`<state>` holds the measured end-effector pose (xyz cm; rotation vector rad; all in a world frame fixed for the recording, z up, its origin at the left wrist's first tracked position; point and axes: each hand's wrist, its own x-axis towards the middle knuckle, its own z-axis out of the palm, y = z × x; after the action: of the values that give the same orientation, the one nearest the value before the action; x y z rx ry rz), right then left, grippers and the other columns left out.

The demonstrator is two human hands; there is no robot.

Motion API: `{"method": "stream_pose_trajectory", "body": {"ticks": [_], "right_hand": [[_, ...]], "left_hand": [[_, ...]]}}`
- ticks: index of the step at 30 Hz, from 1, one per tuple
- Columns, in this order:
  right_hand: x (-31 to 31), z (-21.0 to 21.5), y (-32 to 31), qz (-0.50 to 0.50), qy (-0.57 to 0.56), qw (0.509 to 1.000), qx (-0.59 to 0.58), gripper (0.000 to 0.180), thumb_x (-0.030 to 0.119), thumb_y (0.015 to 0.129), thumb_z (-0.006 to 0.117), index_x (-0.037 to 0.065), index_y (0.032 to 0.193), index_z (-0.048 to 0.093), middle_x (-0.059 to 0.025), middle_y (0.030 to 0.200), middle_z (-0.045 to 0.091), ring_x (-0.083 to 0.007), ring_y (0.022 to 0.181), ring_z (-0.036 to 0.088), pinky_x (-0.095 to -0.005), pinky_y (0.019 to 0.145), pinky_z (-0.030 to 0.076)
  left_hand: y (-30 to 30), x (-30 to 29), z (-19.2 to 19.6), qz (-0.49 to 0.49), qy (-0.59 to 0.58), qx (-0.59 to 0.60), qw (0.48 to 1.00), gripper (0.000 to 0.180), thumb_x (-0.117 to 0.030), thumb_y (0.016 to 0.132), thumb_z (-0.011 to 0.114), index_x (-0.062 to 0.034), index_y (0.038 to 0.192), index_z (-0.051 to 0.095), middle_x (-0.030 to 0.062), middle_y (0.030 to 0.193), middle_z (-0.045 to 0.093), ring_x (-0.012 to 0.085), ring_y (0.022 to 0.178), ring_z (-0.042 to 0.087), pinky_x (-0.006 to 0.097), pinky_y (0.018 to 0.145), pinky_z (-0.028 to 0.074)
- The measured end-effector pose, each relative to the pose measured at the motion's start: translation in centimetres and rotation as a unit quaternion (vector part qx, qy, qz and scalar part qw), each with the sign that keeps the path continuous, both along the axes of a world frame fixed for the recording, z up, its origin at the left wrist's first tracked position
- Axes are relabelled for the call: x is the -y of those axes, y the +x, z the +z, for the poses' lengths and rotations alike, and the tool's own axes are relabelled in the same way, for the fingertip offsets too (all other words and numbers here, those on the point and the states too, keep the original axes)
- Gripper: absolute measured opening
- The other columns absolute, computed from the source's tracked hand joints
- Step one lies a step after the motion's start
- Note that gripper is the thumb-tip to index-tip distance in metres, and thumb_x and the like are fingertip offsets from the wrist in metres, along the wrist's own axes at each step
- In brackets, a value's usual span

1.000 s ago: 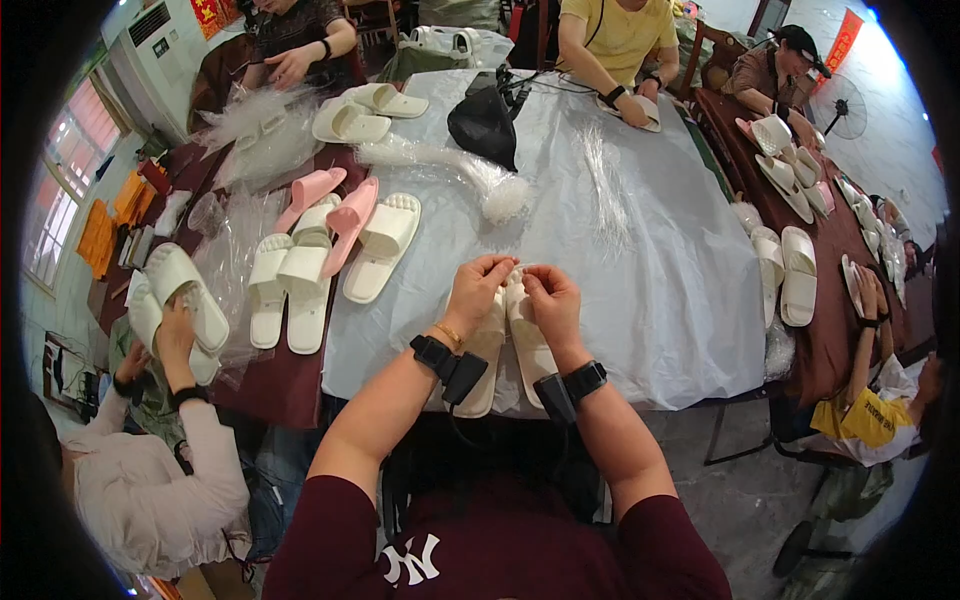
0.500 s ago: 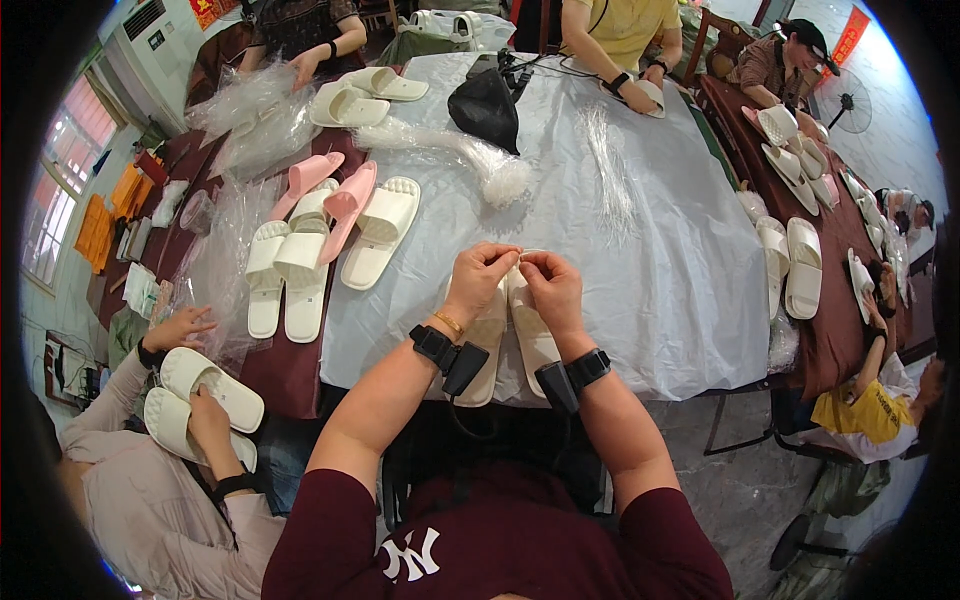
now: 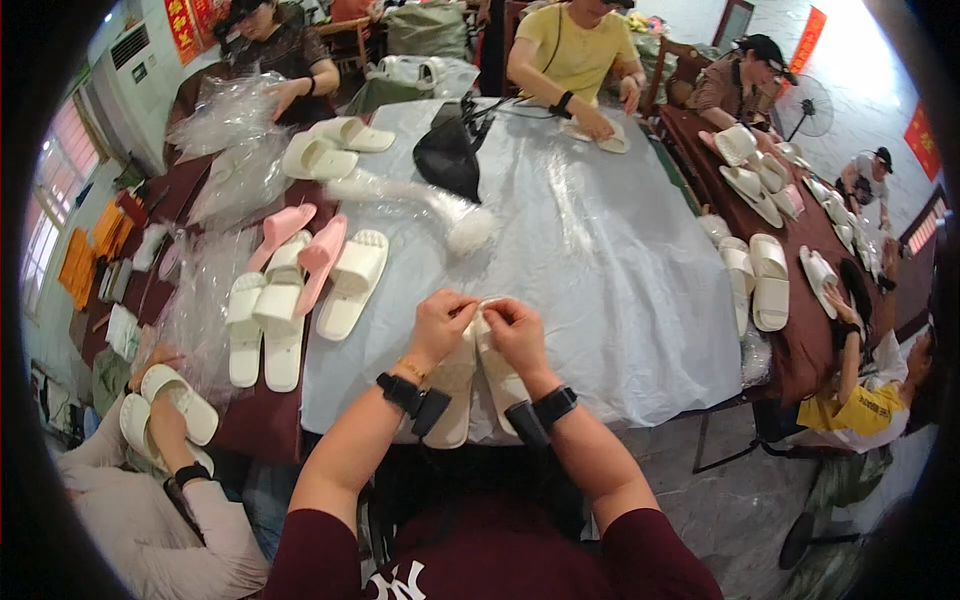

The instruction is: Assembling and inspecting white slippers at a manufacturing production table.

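Observation:
A pair of cream slippers (image 3: 448,408) lies side by side on the table's near edge, partly hidden under my hands and wrists. My left hand (image 3: 440,328) is closed in a pinch over their far ends. Right beside it my right hand (image 3: 514,338) pinches too, fingertips almost meeting the left ones. What the fingertips hold is too small and covered to make out. Farther off on the grey-white sheet (image 3: 620,320) lies a bundle of thin clear plastic strands (image 3: 470,230). A second, looser bundle of strands (image 3: 570,215) is to its right.
Left of my hands are white slippers (image 3: 283,320) and pink slippers (image 3: 322,258). A black bag (image 3: 448,160) sits toward the far side, near clear plastic bags (image 3: 235,180). More white slippers (image 3: 768,283) stand at right. Co-workers sit around; one at left holds slippers (image 3: 185,405).
The view has tilted up, so the table and my hands appear lower and slightly left. Both hands keep pinching close together. The left co-worker's slippers are held at a different angle.

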<state>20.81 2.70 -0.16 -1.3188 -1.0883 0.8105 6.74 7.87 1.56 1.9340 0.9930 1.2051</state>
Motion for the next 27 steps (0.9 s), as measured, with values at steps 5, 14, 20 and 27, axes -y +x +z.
{"method": "stream_pose_trajectory", "body": {"ticks": [5,14,20,27], "right_hand": [[0.0,0.0,-0.4,-0.006,0.045,0.997,0.058,0.010,0.008,0.083,0.063,-0.001,0.087,0.066,-0.0005,0.068,0.062,-0.0049,0.060,0.053,-0.0221,0.054,0.043],[-0.1,0.7,-0.1,-0.002,0.040,0.995,0.090,0.011,0.009,0.081,0.064,-0.001,0.086,0.066,-0.0010,0.068,0.063,-0.0056,0.060,0.054,-0.0232,0.054,0.044],[0.2,0.7,-0.3,-0.015,0.017,0.997,0.068,0.011,0.010,0.079,0.064,0.000,0.083,0.066,-0.0093,0.069,0.064,-0.0133,0.060,0.059,-0.0275,0.057,0.047],[0.1,0.8,-0.4,-0.001,0.015,0.997,0.079,0.012,0.009,0.078,0.065,-0.001,0.083,0.066,-0.0106,0.071,0.065,-0.0153,0.063,0.061,-0.0284,0.059,0.048]], "left_hand": [[-0.9,0.3,0.8,-0.005,0.021,-0.024,0.999,0.011,-0.008,0.078,0.066,-0.0041,0.086,0.071,0.0079,0.068,0.059,0.0159,0.058,0.056,0.027,0.052,0.043],[-0.7,0.4,0.6,-0.026,-0.033,0.006,0.999,0.012,-0.010,0.080,0.066,-0.0039,0.088,0.071,0.0061,0.071,0.061,0.0136,0.061,0.056,0.026,0.053,0.043],[-0.6,0.8,0.5,-0.029,0.042,-0.038,0.998,0.010,-0.007,0.077,0.067,-0.0036,0.085,0.071,0.0070,0.069,0.060,0.0140,0.056,0.054,0.026,0.051,0.042],[-1.1,0.2,0.6,-0.042,0.001,-0.055,0.998,0.011,-0.011,0.080,0.066,-0.0012,0.083,0.069,0.0063,0.067,0.060,0.0145,0.056,0.054,0.026,0.053,0.043]]}}
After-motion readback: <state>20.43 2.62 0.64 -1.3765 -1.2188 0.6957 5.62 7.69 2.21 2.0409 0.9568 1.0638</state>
